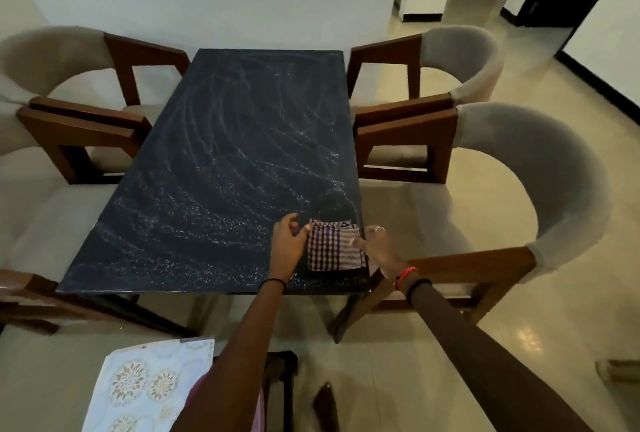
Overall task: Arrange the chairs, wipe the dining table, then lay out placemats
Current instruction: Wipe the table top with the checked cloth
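At the near right corner of the dining table (214, 140), a person works a folded checked cloth (334, 249) with both hands. The left hand (289, 241) meets the cloth's left edge with thumb and curled fingers, apparently pinching it. The right hand (379, 248) lies flat along the cloth's right edge, fingers straight and thumb touching the fabric, likely steadying the fold rather than gripping it. The cloth rests on the tabletop just inside the right edge, close to the near edge.

Pale arcing streaks (221, 168) sweep across the dark surface from far end to near, the sort of trail a damp wipe would leave, which suggests the wiping is largely done and the cloth is being squared up to set aside. Upholstered chairs flank both long sides, among them the near right chair (540, 168) and the far left chair (65, 61), all drawn close to the table.

Patterned placemats (149, 386) wait below the near edge, beside the person's left arm; what supports them cannot be told.
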